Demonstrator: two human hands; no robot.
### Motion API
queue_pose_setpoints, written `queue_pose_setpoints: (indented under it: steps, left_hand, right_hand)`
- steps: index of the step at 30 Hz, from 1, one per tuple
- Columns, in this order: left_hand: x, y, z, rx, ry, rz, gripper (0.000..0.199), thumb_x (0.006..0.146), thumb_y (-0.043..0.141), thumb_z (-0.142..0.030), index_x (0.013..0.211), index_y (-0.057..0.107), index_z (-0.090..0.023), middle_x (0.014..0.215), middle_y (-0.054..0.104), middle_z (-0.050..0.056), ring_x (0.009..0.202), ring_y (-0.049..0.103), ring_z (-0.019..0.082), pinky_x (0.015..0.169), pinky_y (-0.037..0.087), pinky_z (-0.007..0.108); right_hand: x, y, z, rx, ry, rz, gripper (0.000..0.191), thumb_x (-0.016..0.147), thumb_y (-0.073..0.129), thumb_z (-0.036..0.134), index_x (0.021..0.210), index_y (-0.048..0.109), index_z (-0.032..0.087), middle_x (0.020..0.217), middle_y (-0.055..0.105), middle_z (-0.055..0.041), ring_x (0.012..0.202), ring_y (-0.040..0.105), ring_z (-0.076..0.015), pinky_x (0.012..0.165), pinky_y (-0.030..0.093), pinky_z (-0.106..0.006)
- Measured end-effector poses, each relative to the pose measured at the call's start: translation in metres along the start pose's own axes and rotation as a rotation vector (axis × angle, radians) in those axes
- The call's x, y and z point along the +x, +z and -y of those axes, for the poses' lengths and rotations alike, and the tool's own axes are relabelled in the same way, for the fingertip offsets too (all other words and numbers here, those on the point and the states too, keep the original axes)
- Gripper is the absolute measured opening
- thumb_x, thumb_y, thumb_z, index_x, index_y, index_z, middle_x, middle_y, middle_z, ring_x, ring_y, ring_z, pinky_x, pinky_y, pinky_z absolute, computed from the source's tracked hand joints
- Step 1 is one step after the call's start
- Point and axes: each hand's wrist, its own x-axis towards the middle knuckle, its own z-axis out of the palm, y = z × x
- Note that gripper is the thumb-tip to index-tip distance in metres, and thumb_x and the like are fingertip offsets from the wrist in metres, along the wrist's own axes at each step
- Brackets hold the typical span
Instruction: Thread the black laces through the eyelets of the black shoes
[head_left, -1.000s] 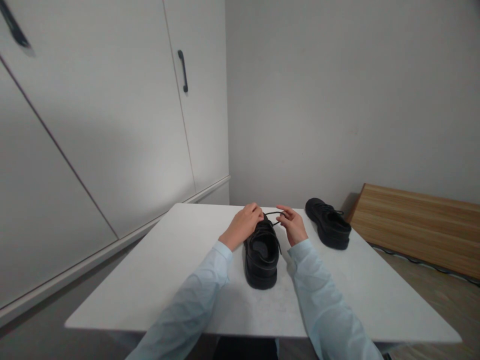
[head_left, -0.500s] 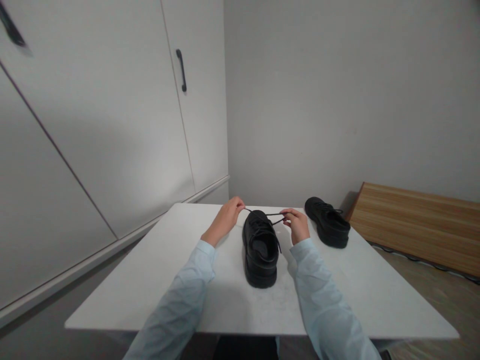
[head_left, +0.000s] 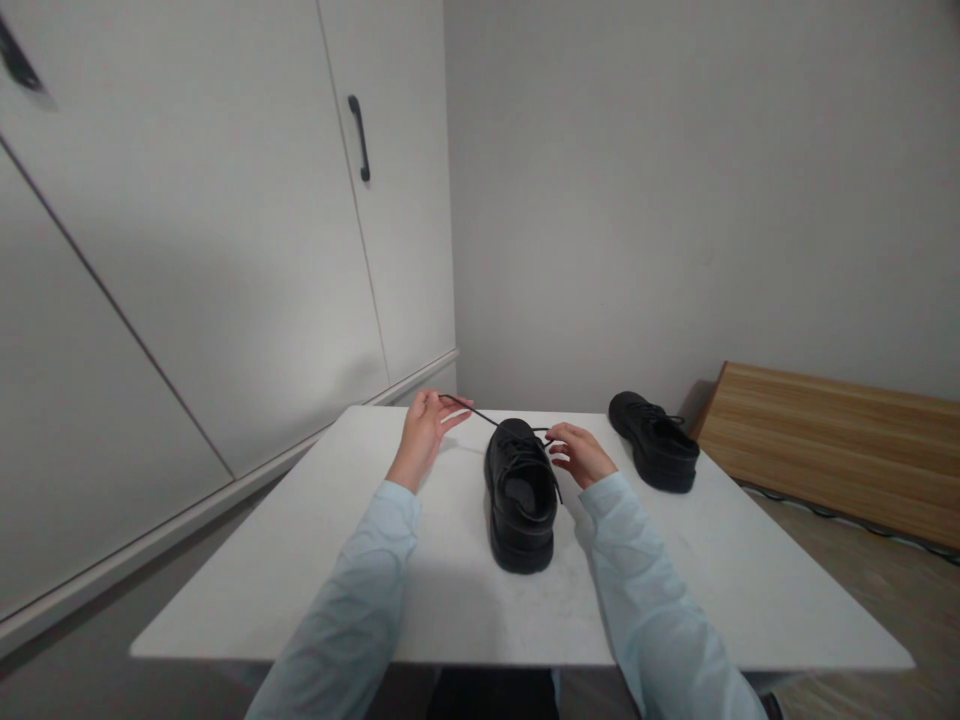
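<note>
A black lace-up shoe (head_left: pixel 523 545) stands on the white table, its heel toward me and toe pointing away. To its left, my left hand (head_left: pixel 425 430) pinches a black shoelace (head_left: pixel 480 411) between thumb and finger, the other fingers stretched out. The lace runs taut and slanting down to the front of the shoe. Close by the shoe's right side, my right hand (head_left: pixel 579 452) is closed on a short stretch of lace at its fingertips. Another lace end hangs over the right side of the shoe's opening.
A second black shoe (head_left: pixel 660 450) stands at the table's far right edge. The white table (head_left: pixel 315 590) meets a grey wall (head_left: pixel 637 180) behind. White cabinets (head_left: pixel 225 250) with dark handles flank the left. A wood-grain panel (head_left: pixel 832 450) leans at the right.
My left hand has moved left, away from the shoe, drawing out a longer piece of lace. My right hand has come closer to the shoe, and the lace on that side is shorter.
</note>
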Motion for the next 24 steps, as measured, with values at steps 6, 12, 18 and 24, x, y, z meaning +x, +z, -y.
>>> queue_pose_setpoints:
  steps: [6, 12, 18, 24]
  left_hand:
    - [-0.001, 0.0, -0.008, -0.15, -0.07, -0.07, 0.027, 0.082, 0.058, -0.042, 0.08, 0.044, -0.019, 0.074, 0.066, 0.001, 0.074, 0.066, 0.016, 0.081, 0.051, 0.043]
    - [-0.004, 0.002, -0.016, -0.205, -0.076, -0.104, 0.022, 0.084, 0.056, -0.035, 0.076, 0.045, -0.018, 0.06, 0.052, -0.005, 0.055, 0.052, 0.008, 0.066, 0.052, 0.029]
    - [-0.007, 0.0, -0.025, -0.165, -0.056, -0.024, 0.021, 0.083, 0.059, -0.035, 0.077, 0.047, -0.018, 0.055, 0.037, -0.006, 0.049, 0.038, 0.006, 0.046, 0.035, 0.015]
    - [-0.007, -0.004, -0.029, -0.096, 0.011, 0.003, 0.021, 0.079, 0.064, -0.035, 0.079, 0.051, -0.019, 0.06, 0.038, -0.005, 0.053, 0.038, 0.006, 0.047, 0.034, 0.015]
  right_hand:
    - [0.001, -0.001, -0.002, -0.065, 0.033, 0.003, 0.017, 0.054, 0.066, 0.028, 0.062, 0.054, 0.019, 0.07, 0.061, 0.0005, 0.054, 0.047, -0.008, 0.049, 0.036, -0.021]
    - [0.004, -0.001, -0.005, -0.1, 0.078, 0.023, 0.015, 0.054, 0.064, 0.023, 0.064, 0.054, 0.019, 0.068, 0.059, 0.0024, 0.051, 0.047, -0.0075, 0.047, 0.035, -0.02]
    - [0.002, -0.001, -0.004, -0.147, 0.068, 0.045, 0.011, 0.055, 0.06, 0.02, 0.065, 0.056, 0.019, 0.065, 0.057, 0.0037, 0.051, 0.047, -0.0074, 0.048, 0.036, -0.02]
    - [0.003, -0.001, -0.005, -0.174, 0.039, 0.011, 0.009, 0.056, 0.059, 0.02, 0.065, 0.058, 0.019, 0.066, 0.057, 0.0028, 0.05, 0.047, -0.0075, 0.047, 0.036, -0.02]
